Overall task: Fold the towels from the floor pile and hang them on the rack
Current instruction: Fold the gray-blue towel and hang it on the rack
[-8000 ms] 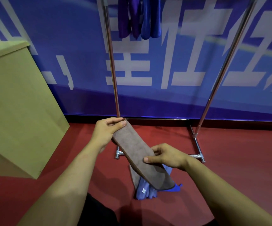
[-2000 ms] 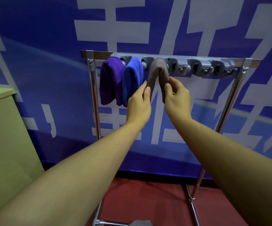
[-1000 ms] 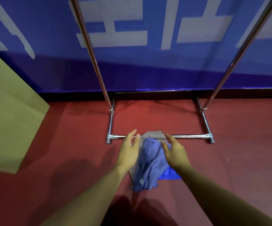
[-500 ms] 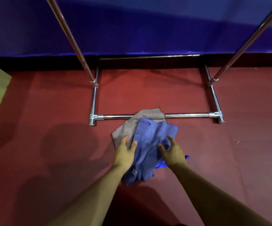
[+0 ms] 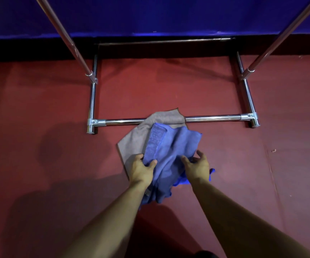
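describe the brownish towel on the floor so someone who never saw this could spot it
Find the chrome rack base on the red floor. Its front bar is crossed midway by the grey-brown towel, lying flat at the bottom of the pile. Unlike the crumpled blue towel on top, it is dull taupe and smooth.

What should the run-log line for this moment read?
stage: pickup from floor pile | left hand: pinches periwinkle towel | right hand: on towel, grip unclear | grey towel: underneath, over rack base bar

Red floor (image 5: 39, 108): towels (image 5: 170, 155), perhaps 3; rack base (image 5: 211, 118)
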